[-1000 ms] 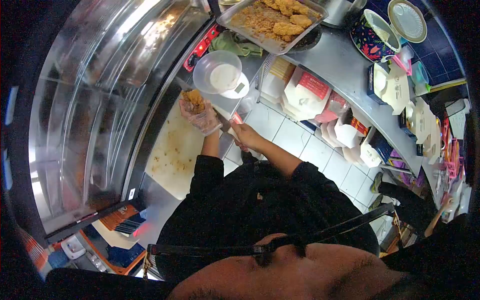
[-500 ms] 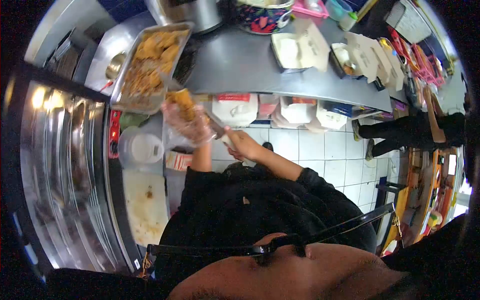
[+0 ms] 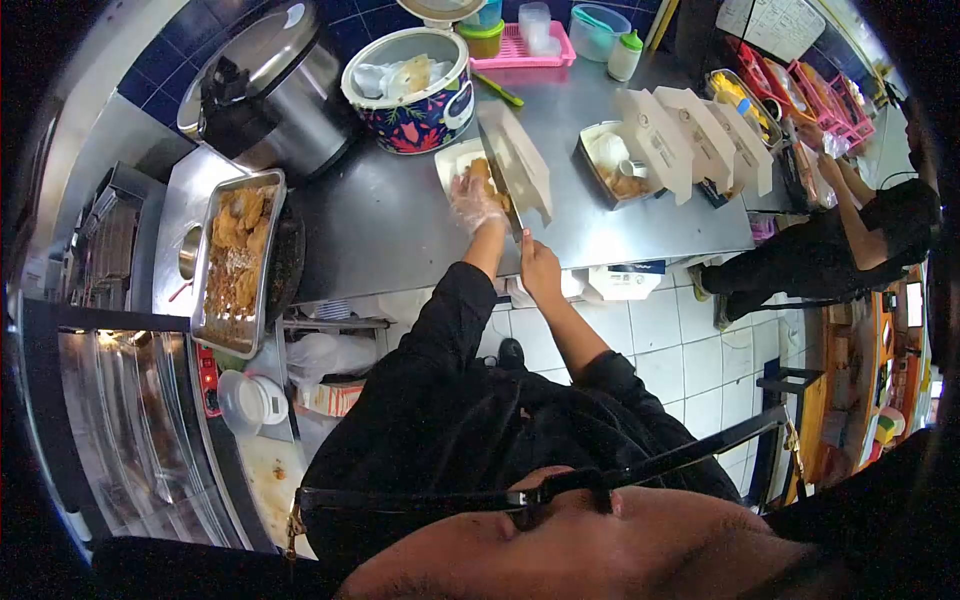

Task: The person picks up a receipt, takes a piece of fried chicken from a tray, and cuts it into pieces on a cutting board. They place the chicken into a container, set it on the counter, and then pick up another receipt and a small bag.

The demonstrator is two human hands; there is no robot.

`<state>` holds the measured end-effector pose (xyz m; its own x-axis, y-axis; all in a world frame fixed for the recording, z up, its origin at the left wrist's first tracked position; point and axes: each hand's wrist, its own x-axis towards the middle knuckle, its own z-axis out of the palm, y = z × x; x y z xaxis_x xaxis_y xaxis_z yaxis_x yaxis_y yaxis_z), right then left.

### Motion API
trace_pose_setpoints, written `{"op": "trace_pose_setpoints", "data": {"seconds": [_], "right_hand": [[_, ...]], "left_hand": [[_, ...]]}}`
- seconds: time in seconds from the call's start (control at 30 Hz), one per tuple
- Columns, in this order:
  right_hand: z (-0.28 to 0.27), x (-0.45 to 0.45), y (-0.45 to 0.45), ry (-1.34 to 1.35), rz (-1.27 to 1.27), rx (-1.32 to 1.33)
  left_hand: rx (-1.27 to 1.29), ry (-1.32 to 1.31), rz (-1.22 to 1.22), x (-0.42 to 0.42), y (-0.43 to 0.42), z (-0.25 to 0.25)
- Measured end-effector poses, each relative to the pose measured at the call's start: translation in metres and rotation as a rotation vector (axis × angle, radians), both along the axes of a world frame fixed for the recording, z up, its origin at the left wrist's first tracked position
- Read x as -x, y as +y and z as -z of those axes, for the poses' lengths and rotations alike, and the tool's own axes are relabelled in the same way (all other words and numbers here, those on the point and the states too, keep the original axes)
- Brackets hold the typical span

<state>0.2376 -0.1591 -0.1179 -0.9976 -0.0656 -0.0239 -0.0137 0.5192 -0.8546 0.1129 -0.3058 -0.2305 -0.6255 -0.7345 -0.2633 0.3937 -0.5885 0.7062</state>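
My left hand (image 3: 474, 204), in a clear plastic glove, is closed around sliced fried chicken (image 3: 481, 172) over an open takeaway box (image 3: 449, 163). White contents, probably rice, show partly in that box. My right hand (image 3: 541, 268) grips a long knife (image 3: 503, 187) by its handle; the blade points away from me along the right side of the chicken, in front of the box's raised lid (image 3: 522, 165). To the right, another open box (image 3: 603, 182) holds a white mound, a small cup and fried pieces.
A metal tray (image 3: 267, 290) of fried chicken stands at left, beside a large steel cooker (image 3: 290, 110). Behind my hands is a floral rice container (image 3: 400, 128). Farther right are more open box lids (image 3: 705, 140) and another person (image 3: 800, 245). A pink basket (image 3: 545, 55) sits at the back.
Both hands have moved from beside the chicken tray to the open box on the counter, carrying the chicken and the knife. My view has shifted, with the cooker and floral container now showing more fully.
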Motion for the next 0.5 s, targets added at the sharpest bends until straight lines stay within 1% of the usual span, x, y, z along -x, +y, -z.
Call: {"op": "trace_pose_setpoints", "data": {"seconds": [0.03,0.07,0.1,0.17,0.2,0.27,0.3,0.37,0.4,0.47,0.5], "right_hand": [[0.003,0.004,-0.003,-0.047,0.045,-0.019],[0.007,0.005,-0.005,-0.059,0.052,-0.039],[0.006,0.007,-0.006,-0.069,0.048,-0.030],[0.004,0.006,-0.007,-0.078,0.045,0.080],[0.004,0.007,-0.008,-0.087,0.041,0.084],[0.004,0.009,-0.011,-0.015,0.096,0.120],[0.009,0.013,-0.010,-0.019,0.089,0.120],[0.023,0.019,-0.003,-0.062,0.008,0.247],[0.020,0.019,0.001,-0.070,-0.001,0.239],[-0.008,0.020,0.008,-0.400,-0.062,0.567],[-0.023,0.019,0.009,-0.410,-0.090,0.554]], "left_hand": [[-0.124,-0.038,-0.004,-0.004,-0.001,-0.033],[-0.039,-0.168,-0.198,-0.009,0.024,-0.061],[-0.030,-0.177,-0.202,-0.007,0.021,-0.064],[-0.455,0.013,-0.218,-0.009,0.012,-0.069],[-0.449,0.006,-0.225,-0.014,0.010,-0.070],[-0.133,0.078,-0.032,-0.027,0.009,-0.072],[-0.133,0.074,-0.039,-0.027,0.007,-0.074],[0.271,-0.333,-0.243,-0.033,0.007,-0.093],[0.415,-0.447,-0.042,-0.052,-0.012,-0.104],[-0.071,-0.056,-0.059,-0.104,-0.027,-0.173],[0.125,-0.063,-0.062,-0.133,-0.044,-0.172]]}}
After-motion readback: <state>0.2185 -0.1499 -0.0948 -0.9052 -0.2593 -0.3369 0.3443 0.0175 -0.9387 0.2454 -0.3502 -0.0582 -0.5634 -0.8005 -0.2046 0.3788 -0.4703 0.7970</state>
